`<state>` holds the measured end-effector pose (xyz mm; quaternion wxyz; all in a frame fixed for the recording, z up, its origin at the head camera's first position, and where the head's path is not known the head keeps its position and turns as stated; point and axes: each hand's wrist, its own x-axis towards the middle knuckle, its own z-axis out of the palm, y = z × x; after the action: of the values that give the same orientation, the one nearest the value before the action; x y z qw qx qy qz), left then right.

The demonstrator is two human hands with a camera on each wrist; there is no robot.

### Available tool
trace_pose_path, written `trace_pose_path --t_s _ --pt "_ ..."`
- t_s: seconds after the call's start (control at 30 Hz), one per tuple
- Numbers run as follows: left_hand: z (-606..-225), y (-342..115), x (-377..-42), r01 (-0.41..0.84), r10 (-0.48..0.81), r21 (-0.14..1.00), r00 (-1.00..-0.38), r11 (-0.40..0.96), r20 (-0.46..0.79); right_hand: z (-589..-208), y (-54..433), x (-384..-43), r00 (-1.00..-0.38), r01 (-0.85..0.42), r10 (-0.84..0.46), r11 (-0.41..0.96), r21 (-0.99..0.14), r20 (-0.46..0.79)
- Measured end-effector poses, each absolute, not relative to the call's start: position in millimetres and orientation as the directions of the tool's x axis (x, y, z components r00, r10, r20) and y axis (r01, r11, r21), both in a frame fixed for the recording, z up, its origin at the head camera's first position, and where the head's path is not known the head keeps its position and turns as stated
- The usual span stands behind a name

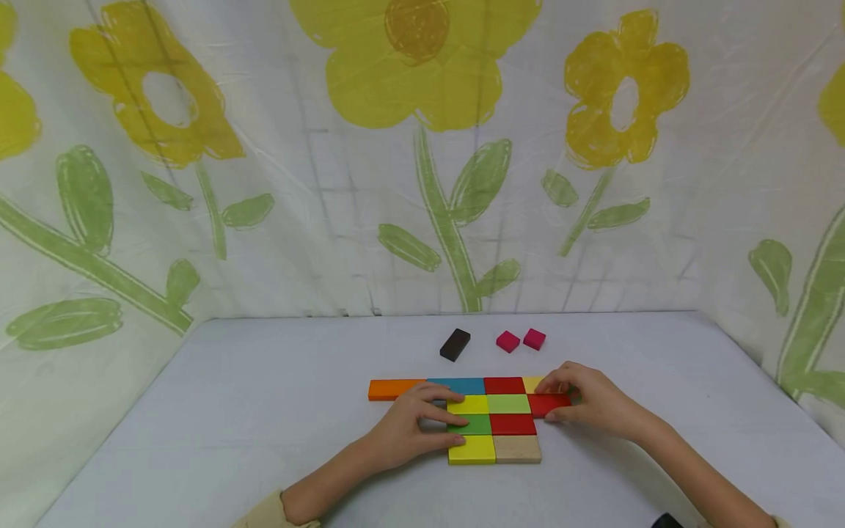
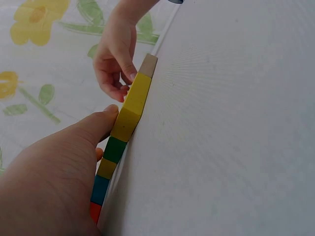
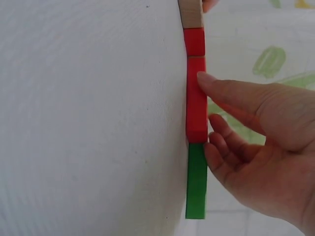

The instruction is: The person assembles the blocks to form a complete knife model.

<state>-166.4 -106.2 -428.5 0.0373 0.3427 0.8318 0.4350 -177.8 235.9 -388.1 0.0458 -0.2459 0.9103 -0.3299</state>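
Observation:
Flat coloured wooden blocks lie side by side in rows on the table. My left hand rests its spread fingertips on the left ends of the rows, touching the near yellow block and the green block. At the second row's right end, my right hand pinches a red block, thumb on its near side and fingers curled at the far side. In the right wrist view, the thumb touches that red block, with a green block beyond it. The right fingers partly cover a pale yellow block.
An orange block extends the far row leftward, beside a blue block. Behind the rows lie a dark brown block and two small crimson blocks. A flower-printed curtain hangs behind the white table.

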Motion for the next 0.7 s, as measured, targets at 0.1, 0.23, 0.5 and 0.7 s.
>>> trace_pose_path --t_s 0.1,0.23,0.5,0.7 --pt "-428.7 -106.3 -166.5 0.540 0.604 0.750 -0.760 0.382 0.240 -388.5 235.4 -178.1 -0.875 -0.420 -0.477 0.663 -0.620 0.083" --pt "-428.1 -106.3 -166.7 0.543 0.604 0.748 -0.759 0.380 0.243 -389.1 235.6 -178.7 -0.872 -0.429 -0.479 0.658 -0.618 0.095" --pt "-428.7 -106.6 -167.6 0.544 0.609 0.752 -0.754 0.373 0.244 -390.7 235.9 -179.4 -0.869 -0.442 -0.481 0.650 -0.618 0.115" --pt "-430.4 -106.6 -167.7 0.544 0.610 0.749 -0.755 0.378 0.241 -389.9 237.6 -179.2 -0.868 -0.435 -0.485 0.633 -0.640 0.109"
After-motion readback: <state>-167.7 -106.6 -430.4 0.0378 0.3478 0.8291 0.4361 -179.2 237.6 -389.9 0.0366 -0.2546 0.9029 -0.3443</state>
